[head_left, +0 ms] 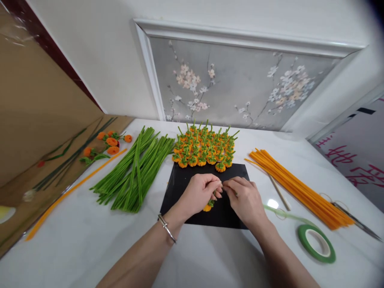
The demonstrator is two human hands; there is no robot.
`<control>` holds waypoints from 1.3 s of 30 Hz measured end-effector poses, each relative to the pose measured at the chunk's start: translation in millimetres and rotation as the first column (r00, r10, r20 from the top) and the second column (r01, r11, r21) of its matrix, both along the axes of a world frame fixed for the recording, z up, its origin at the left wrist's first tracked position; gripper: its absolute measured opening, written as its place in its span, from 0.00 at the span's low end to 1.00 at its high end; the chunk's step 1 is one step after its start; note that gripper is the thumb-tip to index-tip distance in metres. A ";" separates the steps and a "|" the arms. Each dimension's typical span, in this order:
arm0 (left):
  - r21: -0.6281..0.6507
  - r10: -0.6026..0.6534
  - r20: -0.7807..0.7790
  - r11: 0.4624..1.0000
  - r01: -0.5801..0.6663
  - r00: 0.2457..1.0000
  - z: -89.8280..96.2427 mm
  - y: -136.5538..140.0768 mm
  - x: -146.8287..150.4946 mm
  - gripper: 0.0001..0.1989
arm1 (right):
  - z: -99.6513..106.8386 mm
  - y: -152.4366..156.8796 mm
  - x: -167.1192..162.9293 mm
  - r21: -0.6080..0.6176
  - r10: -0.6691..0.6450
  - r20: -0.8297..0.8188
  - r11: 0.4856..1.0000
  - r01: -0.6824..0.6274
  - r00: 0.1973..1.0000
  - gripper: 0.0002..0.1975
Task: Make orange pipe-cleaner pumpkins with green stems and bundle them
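My left hand (202, 194), with a silver bangle at the wrist, is closed in a pinch above the black mat (177, 200). Below its fingers shows a small orange and green pipe-cleaner flower (207, 208), its stem hidden in the hand. Fingertip to fingertip with it, my right hand (244, 198) is closed too. A strip of green floral tape (288, 215) runs from its roll (316, 243) to behind the right hand, and a speck of green shows between those fingers. The exact pinch point is covered.
Rows of orange pipe-cleaner flowers (204, 148) stand behind the mat. Green pipe cleaners (135, 172) lie left, orange ones (297, 186) right, beside a thin stick (279, 192) and scissors (360, 224). Finished-looking orange flowers (112, 142) lie far left near brown cardboard (45, 120).
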State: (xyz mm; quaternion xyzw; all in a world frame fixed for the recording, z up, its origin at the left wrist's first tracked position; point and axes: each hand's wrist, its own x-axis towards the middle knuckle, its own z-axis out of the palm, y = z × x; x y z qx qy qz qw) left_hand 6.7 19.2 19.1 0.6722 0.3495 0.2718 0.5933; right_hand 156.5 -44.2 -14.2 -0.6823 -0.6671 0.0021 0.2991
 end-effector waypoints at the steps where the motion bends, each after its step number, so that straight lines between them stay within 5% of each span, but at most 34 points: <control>1: 0.002 0.002 0.010 1.000 -0.002 1.000 0.7 0.0 -0.5 0.11 | -0.4 0.1 0.4 0.009 -0.016 -0.016 1.000 0.016 1.000 0.11; 7: -0.014 0.100 0.043 0.995 -0.099 0.994 5.7 9.3 -9.5 0.08 | 0.4 0.4 4.2 0.000 -0.030 -0.186 1.000 0.030 0.982 0.09; 15: -0.041 0.242 0.124 0.970 -0.239 0.962 3.0 22.6 -15.6 0.10 | 0.0 -1.7 0.6 -0.186 0.114 -0.018 0.976 -0.115 0.993 0.15; 22: -0.157 0.253 0.061 0.958 -0.241 0.965 -1.1 23.0 -15.6 0.13 | 8.1 -4.1 -0.4 -0.135 0.053 -0.076 0.989 -0.063 0.996 0.15; 28: -0.239 0.237 0.050 0.946 -0.219 0.970 -5.2 22.5 -15.3 0.14 | 11.0 -2.3 -2.9 0.019 0.163 -0.295 0.986 -0.165 0.942 0.09; 35: -0.462 0.359 0.173 0.852 -0.246 0.917 -4.1 26.5 -15.9 0.15 | 12.9 -5.1 -0.9 -0.083 0.245 -0.310 0.956 -0.283 0.919 0.16; 39: -0.507 0.435 0.207 0.814 -0.285 0.876 -8.1 28.0 -14.2 0.13 | 16.8 -6.8 -3.5 -0.152 0.203 -0.458 0.942 -0.301 0.865 0.16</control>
